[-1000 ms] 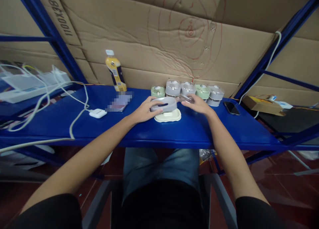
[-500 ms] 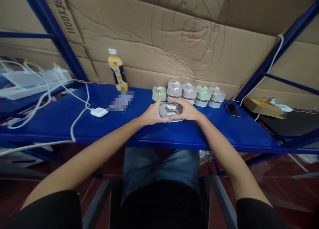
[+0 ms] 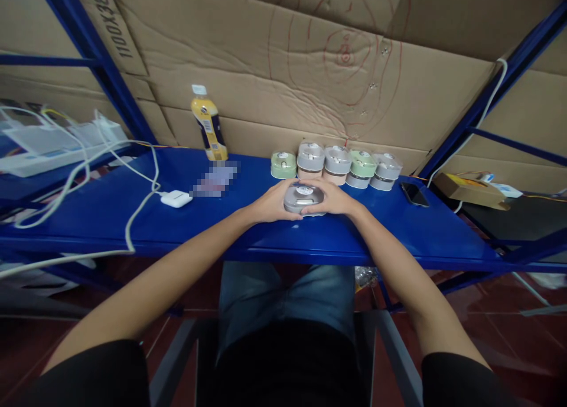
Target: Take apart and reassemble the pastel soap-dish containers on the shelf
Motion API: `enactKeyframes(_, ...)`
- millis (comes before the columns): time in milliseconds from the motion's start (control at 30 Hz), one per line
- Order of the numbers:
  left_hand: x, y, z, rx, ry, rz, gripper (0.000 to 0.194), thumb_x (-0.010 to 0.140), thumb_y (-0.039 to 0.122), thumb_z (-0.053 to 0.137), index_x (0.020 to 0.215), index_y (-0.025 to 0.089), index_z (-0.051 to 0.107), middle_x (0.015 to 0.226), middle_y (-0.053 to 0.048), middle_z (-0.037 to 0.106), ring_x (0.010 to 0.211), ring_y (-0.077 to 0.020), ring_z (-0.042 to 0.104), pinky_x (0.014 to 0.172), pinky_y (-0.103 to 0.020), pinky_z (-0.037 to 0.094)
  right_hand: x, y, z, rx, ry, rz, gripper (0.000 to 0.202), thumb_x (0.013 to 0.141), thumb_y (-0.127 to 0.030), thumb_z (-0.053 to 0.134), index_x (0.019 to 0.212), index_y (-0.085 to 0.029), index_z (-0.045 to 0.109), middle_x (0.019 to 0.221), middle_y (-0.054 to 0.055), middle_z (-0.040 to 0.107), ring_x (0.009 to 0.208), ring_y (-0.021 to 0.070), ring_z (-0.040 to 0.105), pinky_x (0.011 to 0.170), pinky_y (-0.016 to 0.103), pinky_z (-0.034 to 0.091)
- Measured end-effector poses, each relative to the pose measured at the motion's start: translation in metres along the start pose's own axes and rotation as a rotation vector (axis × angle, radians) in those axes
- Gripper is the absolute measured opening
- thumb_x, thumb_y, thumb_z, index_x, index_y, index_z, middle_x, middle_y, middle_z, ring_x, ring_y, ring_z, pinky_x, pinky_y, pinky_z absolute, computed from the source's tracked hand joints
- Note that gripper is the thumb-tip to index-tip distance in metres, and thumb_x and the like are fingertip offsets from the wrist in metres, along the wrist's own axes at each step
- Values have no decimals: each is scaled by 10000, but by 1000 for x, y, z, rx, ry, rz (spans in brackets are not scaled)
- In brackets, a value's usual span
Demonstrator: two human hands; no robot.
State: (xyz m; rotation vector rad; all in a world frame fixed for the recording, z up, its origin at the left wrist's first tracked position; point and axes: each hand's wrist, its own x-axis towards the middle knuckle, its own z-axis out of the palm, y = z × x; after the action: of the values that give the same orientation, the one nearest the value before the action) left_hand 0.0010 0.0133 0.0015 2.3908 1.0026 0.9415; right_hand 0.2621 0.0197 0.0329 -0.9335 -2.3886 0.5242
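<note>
A grey oval container (image 3: 303, 197) with a round white label on its lid is clasped between both hands, low over the blue table (image 3: 283, 241). My left hand (image 3: 275, 204) wraps round its left side, thumb along the near edge. Round its right side curls my right hand (image 3: 335, 199), with its thumb also on the near edge. Just behind the hands stands a row of similar containers: a single green one (image 3: 283, 165) at the left end, then stacked pairs in grey, pink and green (image 3: 362, 169). Whether the held container touches the table is hard to tell.
A yellow bottle (image 3: 209, 124) stands at the back left, with a blurred flat item (image 3: 216, 180) before it. A white case (image 3: 176, 199) and white cables (image 3: 129, 218) lie farther left. To the right are a phone (image 3: 414, 194) and an open cardboard box (image 3: 470, 192).
The fingers of my left hand have shifted slightly at the left side of the grey container. Both hands stay around it, and the other objects stand as before.
</note>
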Motion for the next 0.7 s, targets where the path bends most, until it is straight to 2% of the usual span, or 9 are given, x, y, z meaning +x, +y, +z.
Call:
enactKeyframes(100,-2,0,-2,46,3,27,1055,665,560,957,1571,224,534,1621,-206,629,1493,-471,615,1255,-634,492,-1,5,3,13,6,19,1105,636,-758,982,1603,-351,636,1632,102,644,1536,424,573,1336,632,411)
enactKeyframes(167,-4,2,-7,77,59,13,984,689,532,946,1538,220,559,1581,-188,662,1467,-461,634,1252,-612,497,-1,6,3,15,56,52,1202,611,-808,970,1640,-320,586,1655,127,619,1544,441,557,1333,641,411)
enactKeyframes(200,-3,4,-11,92,115,-5,959,698,527,946,1522,214,567,1561,-185,672,1458,-457,638,1253,-602,495,-2,6,1,21,107,76,1205,639,-839,936,1651,-302,564,1649,141,621,1526,439,573,1318,637,433)
enactKeyframes(300,6,6,-25,116,387,-133,905,753,528,941,1498,196,548,1527,-189,672,1448,-445,632,1262,-585,475,-4,7,-11,38,366,157,937,895,-872,680,1606,-269,582,1552,156,677,1408,383,659,1234,578,528)
enactKeyframes(400,32,3,-37,105,661,-370,863,810,511,935,1485,194,500,1509,-204,639,1475,-451,592,1275,-600,442,-9,16,-35,-54,694,243,619,1069,-719,468,1412,-256,693,1416,161,727,1356,365,665,1222,577,520)
enactKeyframes(467,54,0,-42,86,716,-498,867,805,514,954,1464,198,488,1491,-209,619,1496,-463,563,1274,-601,436,-16,31,-55,-158,893,341,519,1088,-623,438,1317,-245,710,1358,182,720,1384,395,627,1247,638,464)
enactKeyframes(567,85,-3,-38,53,740,-574,901,827,499,954,1484,141,452,1557,-287,533,1533,-500,509,1263,-597,431,-32,68,-87,-262,1160,526,528,1091,-553,377,1362,-198,658,1421,234,641,1490,441,534,1277,734,360)
enactKeyframes(633,101,-7,-30,46,743,-624,922,826,468,950,1513,137,433,1593,-325,491,1544,-539,481,1252,-643,423,-44,94,-105,-284,1276,607,560,1087,-566,380,1381,-172,649,1465,254,614,1509,432,531,1291,706,355)
enactKeyframes(700,113,-11,-18,47,741,-643,941,835,494,929,1540,135,420,1600,-350,473,1561,-575,445,1238,-692,410,-54,118,-117,-233,1311,652,637,1080,-615,381,1413,-141,646,1478,259,628,1516,411,546,1313,657,354)
